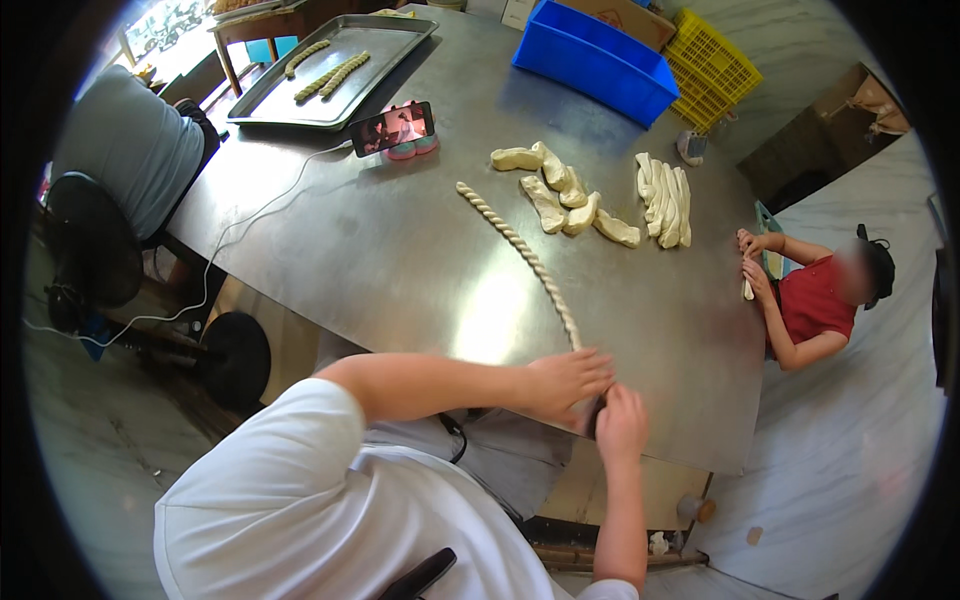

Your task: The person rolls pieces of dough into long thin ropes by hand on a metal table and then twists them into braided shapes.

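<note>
A long twisted rope of dough (531,259) runs down the steel table (360,247) to my hands at the near edge. My left hand (568,384), palm down with its fingers stretched, lies over the rope's near end; it is slightly blurred. Just beside it my right hand (624,421) is bent with curled fingers, and its fingertips meet my left hand's. Whether either hand grips the dough is hidden. Beyond the rope lie several thick dough pieces (544,204), and right of them a bunch of long dough strips (664,201) side by side.
A metal tray (330,118) holding twisted dough stands far left, near a phone (394,129) on a stand with a white cable. At the back are a blue bin (592,64) and yellow crates (709,71). A co-worker in red (814,304) handles dough at the right edge.
</note>
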